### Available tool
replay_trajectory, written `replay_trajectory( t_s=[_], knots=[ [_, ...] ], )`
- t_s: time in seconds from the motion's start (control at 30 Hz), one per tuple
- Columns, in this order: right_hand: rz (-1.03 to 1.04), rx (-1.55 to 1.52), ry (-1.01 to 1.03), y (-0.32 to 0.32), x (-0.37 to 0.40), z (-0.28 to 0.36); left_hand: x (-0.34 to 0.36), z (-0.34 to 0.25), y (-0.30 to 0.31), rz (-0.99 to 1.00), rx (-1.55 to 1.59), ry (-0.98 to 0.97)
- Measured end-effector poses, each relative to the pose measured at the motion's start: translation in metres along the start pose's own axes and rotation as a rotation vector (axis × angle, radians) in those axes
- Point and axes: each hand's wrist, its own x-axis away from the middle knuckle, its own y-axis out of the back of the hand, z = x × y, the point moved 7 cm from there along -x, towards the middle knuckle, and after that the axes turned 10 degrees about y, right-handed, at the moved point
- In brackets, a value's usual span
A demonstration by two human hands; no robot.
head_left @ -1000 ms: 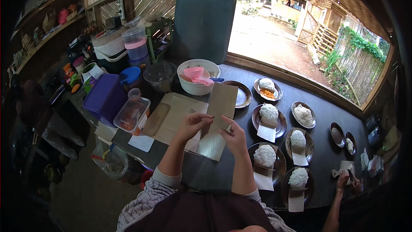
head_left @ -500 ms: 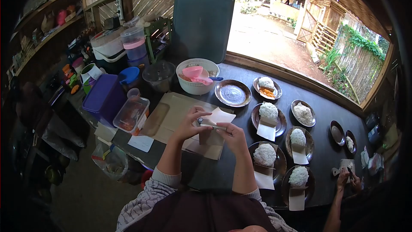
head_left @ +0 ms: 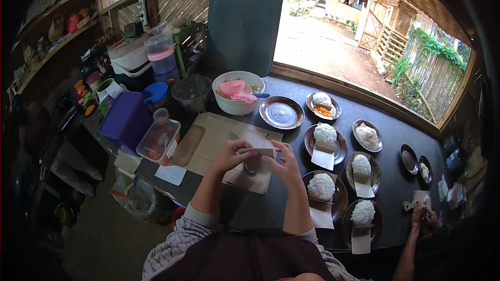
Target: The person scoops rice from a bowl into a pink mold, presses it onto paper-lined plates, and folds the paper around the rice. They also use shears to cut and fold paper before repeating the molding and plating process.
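Above the brown cardboard (head_left: pixel 200 138), I hold a folded piece of pale paper (head_left: pixel 263 151) up in front of me. My left hand (head_left: pixel 229 157) closes on its left end, thumb against index finger. At the other end, my right hand (head_left: pixel 283 162) has its thumb and fingertips around the paper's edge. Plates with rice mounds stand to the right. The closest rice mound (head_left: pixel 321 187) sits on a dark plate (head_left: pixel 341 200) with a folded paper (head_left: pixel 321 216) in front of it.
Behind the cardboard are a white basket (head_left: pixel 238 105) with pink scoops and a dark plate (head_left: pixel 282 113). A purple box (head_left: pixel 123 119) and a clear food tub (head_left: pixel 159 140) stand left. At far right, another person's hands (head_left: pixel 424 216) work at a small board (head_left: pixel 421 198).
The paper has been folded smaller and lowered slightly, its upright flap no longer sticking up. My right fingers have spread and shifted around its right edge.
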Motion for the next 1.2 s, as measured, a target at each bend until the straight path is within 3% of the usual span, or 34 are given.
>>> replay_trajectory(
  t_s=[0.03, 0.1, 0.17, 0.23, 0.27, 0.3, 0.37, 0.43, 0.63, 0.73, 0.87, 1.2],
  knots=[
    [0.000, 0.000, 0.000, -0.002, 0.001, -0.002, 0.001, -0.001, -0.001, 0.005, 0.109, 0.030],
    [0.168, -0.468, -0.262, -0.026, 0.011, -0.020, 0.001, -0.004, -0.003, 0.009, 0.219, 0.062],
    [0.193, -0.484, -0.279, -0.026, 0.011, -0.018, 0.001, 0.002, -0.003, -0.036, 0.257, 0.188],
    [0.221, -0.501, -0.299, -0.029, 0.012, -0.018, -0.002, -0.003, -0.011, -0.074, 0.382, 0.165],
    [0.114, -0.492, -0.286, -0.023, 0.010, -0.020, -0.002, -0.005, -0.011, -0.113, 0.505, 0.133],
    [0.008, -0.481, -0.272, -0.017, 0.008, -0.024, -0.003, -0.001, -0.008, -0.116, 0.507, 0.137],
    [-0.017, -0.482, -0.287, -0.016, 0.008, -0.031, -0.004, 0.019, -0.018, 0.103, 0.317, 0.332],
    [-0.162, -0.571, -0.334, -0.009, 0.009, -0.035, -0.002, 0.014, -0.024, 0.157, 0.259, 0.347],
    [-0.199, -0.667, -0.387, -0.008, 0.010, -0.032, -0.003, 0.017, -0.028, 0.216, 0.211, 0.306],
    [-0.136, -0.678, -0.475, -0.011, 0.012, -0.037, -0.003, 0.017, -0.024, 0.200, 0.243, 0.264],
    [-0.049, -0.611, -0.435, -0.013, 0.013, -0.041, -0.002, 0.010, -0.017, 0.120, 0.281, 0.249],
    [0.119, -0.623, -0.522, -0.014, 0.020, -0.050, -0.003, 0.016, -0.011, 0.171, 0.229, 0.219]
  ],
)
